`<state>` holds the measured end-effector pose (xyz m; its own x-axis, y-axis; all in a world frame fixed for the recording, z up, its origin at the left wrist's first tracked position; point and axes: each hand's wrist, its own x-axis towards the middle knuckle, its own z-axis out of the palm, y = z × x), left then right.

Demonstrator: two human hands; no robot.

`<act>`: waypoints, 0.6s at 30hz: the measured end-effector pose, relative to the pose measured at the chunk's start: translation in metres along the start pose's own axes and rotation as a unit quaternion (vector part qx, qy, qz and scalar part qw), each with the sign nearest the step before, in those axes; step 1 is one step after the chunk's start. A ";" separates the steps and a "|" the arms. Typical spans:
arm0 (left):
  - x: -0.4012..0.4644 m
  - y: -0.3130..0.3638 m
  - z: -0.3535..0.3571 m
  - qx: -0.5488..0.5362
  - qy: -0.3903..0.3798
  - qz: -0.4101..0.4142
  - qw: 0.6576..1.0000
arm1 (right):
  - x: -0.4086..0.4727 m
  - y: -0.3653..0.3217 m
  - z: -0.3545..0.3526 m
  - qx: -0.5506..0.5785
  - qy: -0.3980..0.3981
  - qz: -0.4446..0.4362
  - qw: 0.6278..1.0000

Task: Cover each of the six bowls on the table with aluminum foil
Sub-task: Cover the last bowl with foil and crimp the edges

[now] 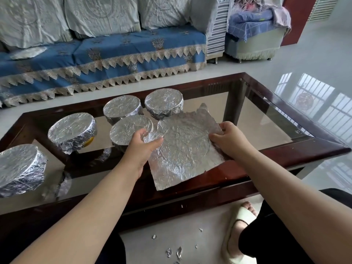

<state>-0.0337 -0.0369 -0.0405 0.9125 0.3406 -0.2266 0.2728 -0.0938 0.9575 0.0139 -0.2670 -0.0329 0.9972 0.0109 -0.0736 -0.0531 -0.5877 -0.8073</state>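
A crinkled sheet of aluminum foil lies spread over something round near the table's front edge; a circular rim shows through it, and what is beneath is hidden. My left hand grips the sheet's left edge. My right hand pinches its right edge. Several bowls stand wrapped in foil: one at the far left, one further right with a yellow patch showing, one just beside my left hand, and two at the back.
The bowls stand on a glass-topped table with a dark wooden frame. A blue-covered sofa runs behind it, with a foil piece on the seat. Foil scraps lie on the floor by my slippered foot.
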 end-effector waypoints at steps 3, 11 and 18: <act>-0.005 -0.002 0.003 0.080 0.110 0.113 0.984 | -0.001 0.002 0.002 -0.028 0.017 -0.004 0.999; -0.021 0.005 0.030 0.449 -0.066 0.352 0.819 | -0.009 -0.001 0.001 -0.113 0.023 -0.026 0.993; -0.015 -0.002 0.039 0.606 -0.143 0.239 0.745 | -0.013 -0.004 -0.005 -0.263 0.059 -0.117 0.956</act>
<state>-0.0357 -0.0778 -0.0456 0.9738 -0.2006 -0.1068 -0.1883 -0.9754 0.1148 0.0018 -0.2684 -0.0258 0.9791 0.1188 0.1648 0.1748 -0.9061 -0.3853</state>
